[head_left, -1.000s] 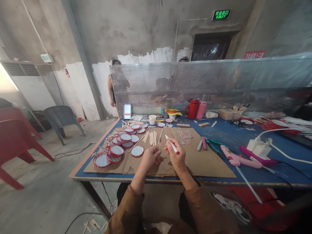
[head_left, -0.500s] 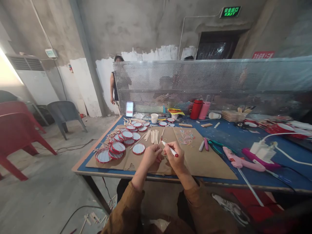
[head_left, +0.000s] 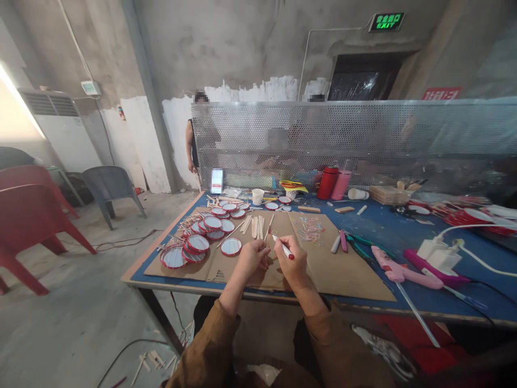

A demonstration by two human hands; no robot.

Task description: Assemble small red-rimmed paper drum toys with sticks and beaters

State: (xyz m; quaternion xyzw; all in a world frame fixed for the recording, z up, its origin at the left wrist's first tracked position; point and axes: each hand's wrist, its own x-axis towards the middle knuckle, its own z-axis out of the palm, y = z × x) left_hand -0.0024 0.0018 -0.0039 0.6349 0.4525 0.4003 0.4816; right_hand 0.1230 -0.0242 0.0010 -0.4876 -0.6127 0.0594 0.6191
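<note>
My right hand (head_left: 294, 265) grips a white marker pen (head_left: 286, 250) with a red end, its tip pointing up and left. Close beside it, my left hand (head_left: 251, 260) is closed, pinching a thin wooden stick (head_left: 267, 233) that pokes up past the fingertips. Both hands are over a brown cardboard sheet (head_left: 339, 275). Just beyond them lie flat wooden sticks (head_left: 257, 227). A round white disc with a red rim (head_left: 231, 247) rests left of my left hand. Several similar discs (head_left: 197, 243) are heaped farther left. Small coloured rubber bands (head_left: 311, 229) lie to the right.
On the blue table (head_left: 363, 231) are a pink glue gun (head_left: 404, 269), green-handled pliers (head_left: 361, 245), a power strip (head_left: 440, 269), red and pink bottles (head_left: 327, 183), a paper cup (head_left: 257, 196) and a phone (head_left: 217, 180). A perforated metal screen (head_left: 250, 140) stands behind, with people beyond it.
The marker has moved slightly away from the stick as my right hand shifts a little right. My left hand stays nearly still. The whole view has shifted slightly.
</note>
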